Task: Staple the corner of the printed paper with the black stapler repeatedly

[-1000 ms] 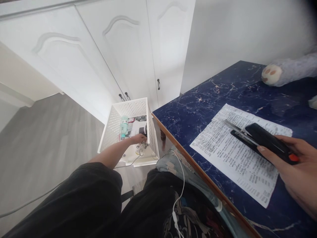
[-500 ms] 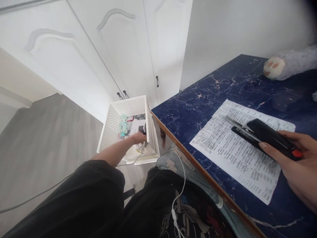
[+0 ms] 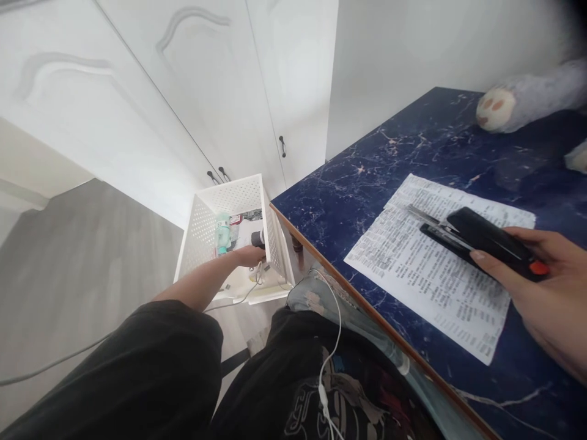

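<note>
My right hand (image 3: 536,275) is closed around a black stapler (image 3: 498,241) with a red part at its rear end. The stapler's long metal front rests over a sheet of printed paper (image 3: 426,275) on the blue desk. Down to the left, my left hand (image 3: 251,256) reaches into a white perforated basket (image 3: 195,241). It is beside a dark cylindrical thing (image 3: 257,239) that I cannot make out, and the basket's near right wall hides its fingers. A pale green bottle (image 3: 222,233) lies further left in the basket, among papers.
The blue marbled desk (image 3: 367,171) has a wooden edge beside my legs. A plush toy (image 3: 504,110) lies at its back right. White cabinet doors (image 3: 202,79) stand behind the basket. A white cable (image 3: 338,318) hangs over my lap, and another crosses at left.
The whole view has shifted slightly, so the desk and basket sit a little further left and up. My left hand stays in the basket, and my right hand keeps hold of the stapler.
</note>
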Demonstrator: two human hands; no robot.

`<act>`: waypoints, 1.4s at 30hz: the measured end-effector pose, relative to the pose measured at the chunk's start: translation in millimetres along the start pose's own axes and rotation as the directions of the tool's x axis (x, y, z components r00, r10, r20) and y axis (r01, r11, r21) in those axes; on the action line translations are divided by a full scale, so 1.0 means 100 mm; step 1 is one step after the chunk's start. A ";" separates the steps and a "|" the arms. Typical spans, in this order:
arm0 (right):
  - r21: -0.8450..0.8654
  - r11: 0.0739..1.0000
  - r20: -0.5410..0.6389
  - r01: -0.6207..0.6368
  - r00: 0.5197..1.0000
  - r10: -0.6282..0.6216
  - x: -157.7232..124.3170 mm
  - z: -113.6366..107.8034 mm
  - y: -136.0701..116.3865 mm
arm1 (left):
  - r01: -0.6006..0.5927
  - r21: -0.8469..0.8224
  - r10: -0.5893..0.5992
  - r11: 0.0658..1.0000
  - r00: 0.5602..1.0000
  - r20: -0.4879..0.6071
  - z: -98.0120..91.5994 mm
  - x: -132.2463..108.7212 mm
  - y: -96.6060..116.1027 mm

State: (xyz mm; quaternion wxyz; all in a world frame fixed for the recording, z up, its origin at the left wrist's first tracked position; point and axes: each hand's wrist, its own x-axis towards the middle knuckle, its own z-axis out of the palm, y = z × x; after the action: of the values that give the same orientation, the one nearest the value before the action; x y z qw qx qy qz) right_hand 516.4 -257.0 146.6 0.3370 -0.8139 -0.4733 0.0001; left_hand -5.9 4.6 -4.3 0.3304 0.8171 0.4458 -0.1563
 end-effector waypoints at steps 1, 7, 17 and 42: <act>0.014 1.000 0.005 -0.024 1.000 0.024 0.00 -0.01 -0.03 | 0.021 -0.087 -0.020 0.996 1.000 0.003 -0.08 -0.02 0.01; 0.062 0.992 0.057 -0.114 0.992 0.110 0.03 -0.04 -0.15 | 0.004 -0.623 -0.016 0.782 1.000 -0.013 -0.92 -0.20 0.08; 0.268 0.963 0.048 0.019 0.998 -0.033 0.07 -0.01 -0.19 | -0.666 -0.715 0.078 -0.212 0.718 -0.692 -2.31 -0.37 1.00; 0.372 0.927 0.134 -0.056 0.991 0.006 -0.11 -0.44 -0.04 | -0.585 -0.703 0.370 0.404 0.808 -0.459 -1.50 1.64 4.62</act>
State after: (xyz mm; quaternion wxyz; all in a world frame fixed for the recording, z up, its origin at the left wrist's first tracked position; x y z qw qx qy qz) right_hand 521.5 -288.4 179.5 0.4545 -0.7402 -0.4725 0.1490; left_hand 462.9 31.1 200.3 0.6466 0.6711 0.2456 0.2668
